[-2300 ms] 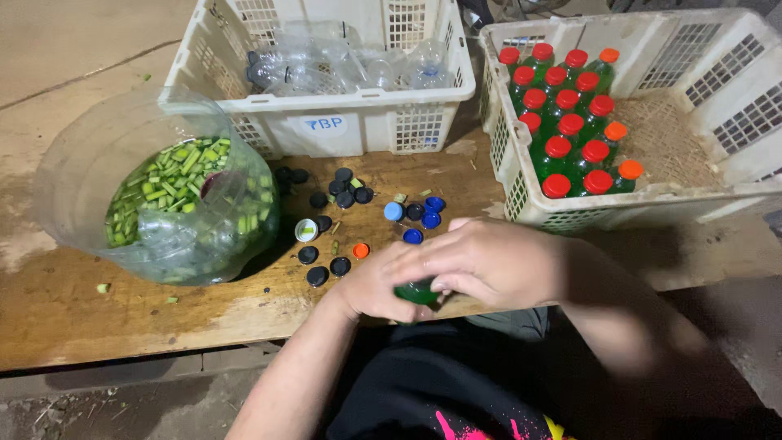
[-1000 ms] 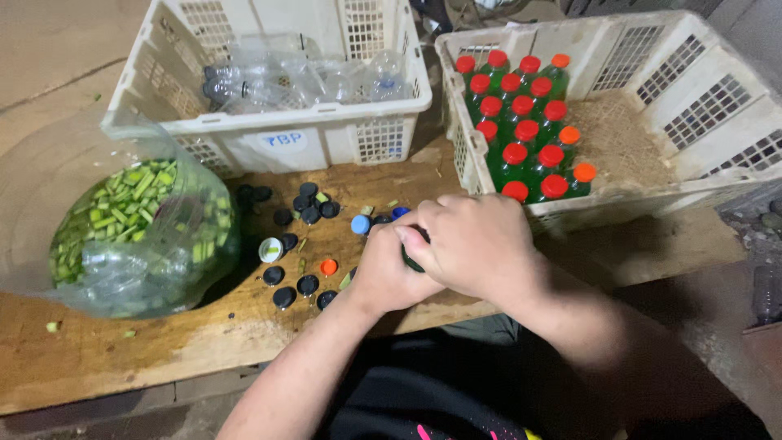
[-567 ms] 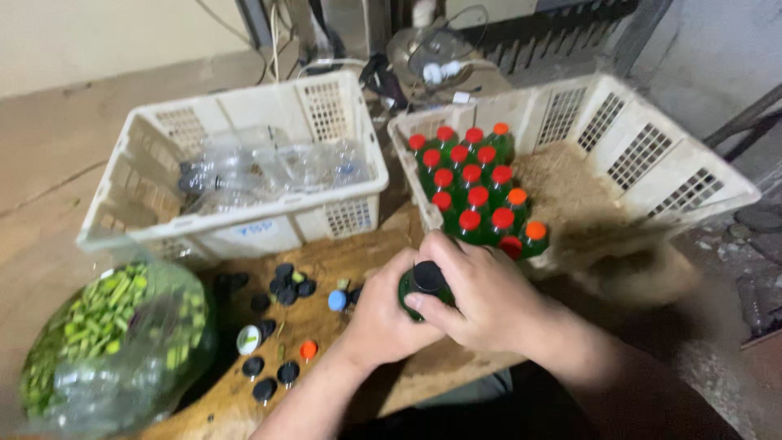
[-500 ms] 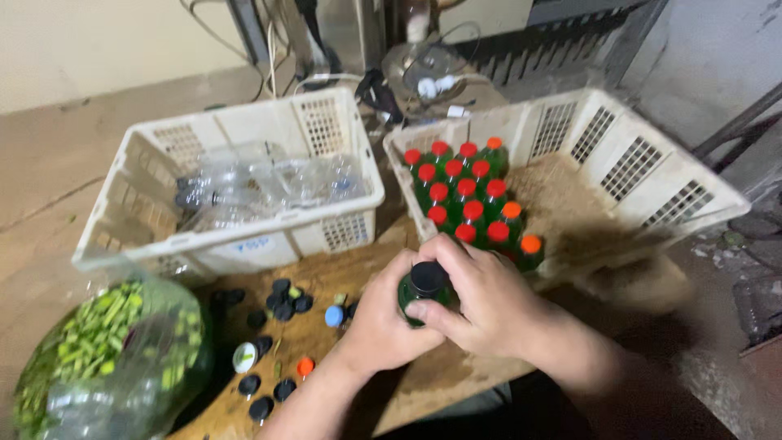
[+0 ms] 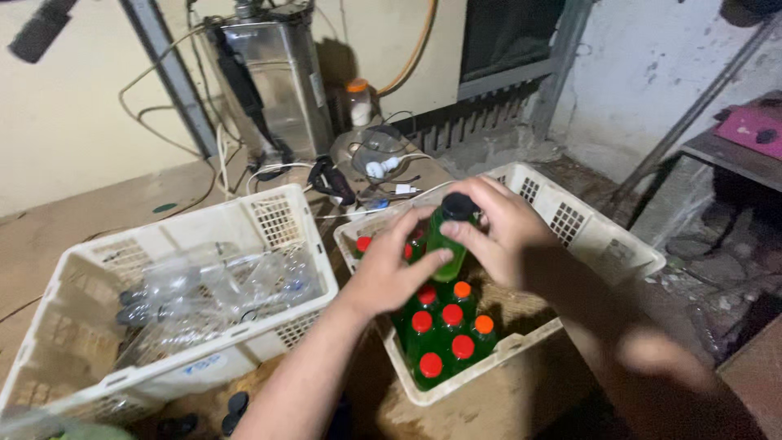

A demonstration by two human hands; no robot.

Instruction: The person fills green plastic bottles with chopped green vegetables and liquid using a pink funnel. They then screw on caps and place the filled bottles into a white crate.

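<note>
My left hand (image 5: 391,273) grips the body of a small green bottle (image 5: 446,244) with a black cap, held up over the right crate (image 5: 599,244). The fingers of my right hand (image 5: 497,232) wrap the top of that bottle around the cap. Below my hands, several green bottles (image 5: 444,330) with red and orange caps stand in rows inside this white plastic crate.
A second white crate (image 5: 73,326) on the left holds several empty clear plastic bottles (image 5: 212,285). Dark loose caps (image 5: 236,405) lie on the wooden surface below it. Behind the crates stand a metal box (image 5: 273,73), cables and a jar with an orange lid (image 5: 357,102).
Both hands have lifted the green bottle from the table edge up and over the right crate. The view has swung upward, so the bag of green pieces has left the frame.
</note>
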